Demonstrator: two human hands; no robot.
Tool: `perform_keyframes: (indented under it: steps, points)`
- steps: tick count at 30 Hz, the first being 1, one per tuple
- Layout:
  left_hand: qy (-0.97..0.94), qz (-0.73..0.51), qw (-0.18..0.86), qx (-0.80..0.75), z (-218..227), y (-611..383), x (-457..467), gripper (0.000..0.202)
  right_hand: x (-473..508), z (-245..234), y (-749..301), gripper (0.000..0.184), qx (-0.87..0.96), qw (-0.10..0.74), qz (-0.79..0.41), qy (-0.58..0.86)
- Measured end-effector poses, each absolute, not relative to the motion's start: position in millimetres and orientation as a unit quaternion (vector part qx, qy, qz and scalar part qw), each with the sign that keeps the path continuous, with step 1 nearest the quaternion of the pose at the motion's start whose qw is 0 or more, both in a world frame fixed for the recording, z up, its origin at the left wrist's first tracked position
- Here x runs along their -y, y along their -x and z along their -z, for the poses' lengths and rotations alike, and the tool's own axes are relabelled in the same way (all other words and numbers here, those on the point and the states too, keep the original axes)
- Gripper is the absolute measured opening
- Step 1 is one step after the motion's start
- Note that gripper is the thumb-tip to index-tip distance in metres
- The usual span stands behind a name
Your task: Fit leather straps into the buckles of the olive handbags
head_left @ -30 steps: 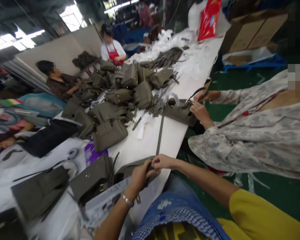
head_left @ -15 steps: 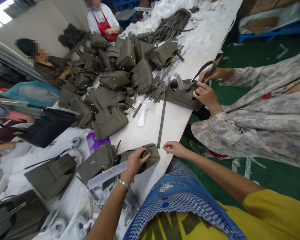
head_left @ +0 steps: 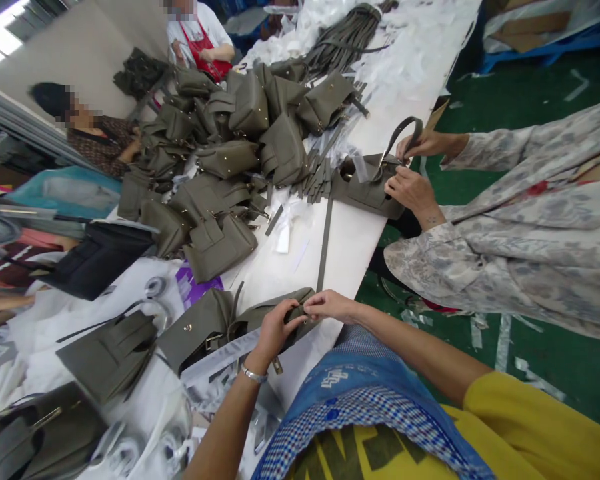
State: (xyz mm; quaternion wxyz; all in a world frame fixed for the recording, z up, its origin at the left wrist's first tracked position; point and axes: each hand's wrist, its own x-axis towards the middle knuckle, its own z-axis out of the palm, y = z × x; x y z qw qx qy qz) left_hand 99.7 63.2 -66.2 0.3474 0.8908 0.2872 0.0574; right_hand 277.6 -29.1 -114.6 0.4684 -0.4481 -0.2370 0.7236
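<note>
An olive-green handbag (head_left: 253, 312) lies on its side at the near edge of the white table. My left hand (head_left: 280, 323), with a silver bracelet at the wrist, grips the bag's upper part between thumb and fingers. Right beside it, my right hand (head_left: 330, 305) pinches at the same spot on the bag; whatever is between its fingertips is too small to make out. Another olive handbag (head_left: 196, 327) with a gold clasp rests against it on the left, and a clear plastic strip (head_left: 220, 353) runs below my left hand.
A heap of olive handbags (head_left: 220, 233) covers the table's middle. Across a long dark strap (head_left: 325, 247), a co-worker's hands (head_left: 414, 190) handle another bag (head_left: 363, 193) at the right. A black bag (head_left: 103, 257) and wrapping rolls (head_left: 125, 447) are at the left.
My right hand has moved left from the table edge onto the handbag, meeting my left hand. The co-worker's strap at the right now arches higher.
</note>
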Motion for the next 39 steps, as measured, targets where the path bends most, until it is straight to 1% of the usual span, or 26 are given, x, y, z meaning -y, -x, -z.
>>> perform_keyframes:
  steps: [2, 4, 7, 10, 14, 17, 24, 27, 28, 30, 32, 33, 35, 37, 39]
  points:
    - [-0.89, -0.049, 0.355, -0.283, 67.4, -98.6, -63.9, 0.028, 27.5, 115.5, -281.8, 0.033, 0.226, 0.449, -0.756, 0.419]
    - [-0.891, -0.04, 0.354, -0.28, 68.8, -97.7, -65.1, 0.028, 24.3, 114.8, -284.1, 0.028, 0.24, 0.437, -0.758, 0.421]
    - [-0.901, -0.029, 0.339, -0.268, 68.4, -97.3, -66.4, 0.029, 19.2, 111.8, -281.9, 0.019, 0.3, 0.415, -0.725, 0.46]
    - [-0.916, -0.019, 0.297, -0.268, 63.6, -98.3, -65.2, 0.029, 17.1, 110.9, -274.2, 0.012, 0.331, 0.404, -0.679, 0.517]
    - [-0.93, -0.006, 0.223, -0.291, 55.4, -101.2, -61.2, 0.029, 21.3, 119.5, -272.7, 0.011, 0.329, 0.392, -0.621, 0.593]
    - [-0.932, -0.007, 0.196, -0.306, 53.2, -101.8, -59.5, 0.028, 29.7, 132.0, -287.9, 0.012, 0.32, 0.366, -0.571, 0.661]
    - [-0.925, -0.014, 0.193, -0.328, 56.5, -97.1, -58.8, 0.026, 60.1, 168.4, -329.2, 0.011, 0.304, 0.272, -0.476, 0.779]
    - [-0.922, -0.006, 0.199, -0.332, 55.1, -97.0, -57.9, 0.025, 68.8, 173.3, -330.3, 0.01, 0.324, 0.253, -0.433, 0.802]
    - [-0.921, -0.003, 0.2, -0.334, 53.9, -97.4, -57.2, 0.025, 70.0, 171.3, -327.7, 0.014, 0.333, 0.255, -0.416, 0.807]
    - [-0.918, 0.004, 0.202, -0.341, 50.6, -98.8, -54.8, 0.026, 69.3, 161.8, -318.2, 0.027, 0.354, 0.273, -0.377, 0.811]
    - [-0.913, 0.014, 0.196, -0.357, 46.3, -100.9, -51.2, 0.027, 64.7, 148.1, -304.4, 0.037, 0.421, 0.323, -0.333, 0.779]
    - [-0.908, 0.021, 0.191, -0.372, 44.0, -102.1, -49.1, 0.028, 61.3, 141.3, -296.9, 0.037, 0.465, 0.353, -0.316, 0.747]
    - [-0.892, 0.035, 0.182, -0.412, 40.0, -104.7, -45.2, 0.035, 53.8, 130.7, -283.3, 0.031, 0.532, 0.4, -0.309, 0.679]
    - [-0.875, 0.055, 0.184, -0.444, 37.0, -107.2, -42.7, 0.039, 47.5, 125.9, -274.3, 0.022, 0.528, 0.421, -0.35, 0.649]
    - [-0.865, 0.078, 0.201, -0.453, 35.3, -109.2, -42.1, 0.037, 43.7, 125.7, -270.7, 0.016, 0.486, 0.432, -0.409, 0.64]
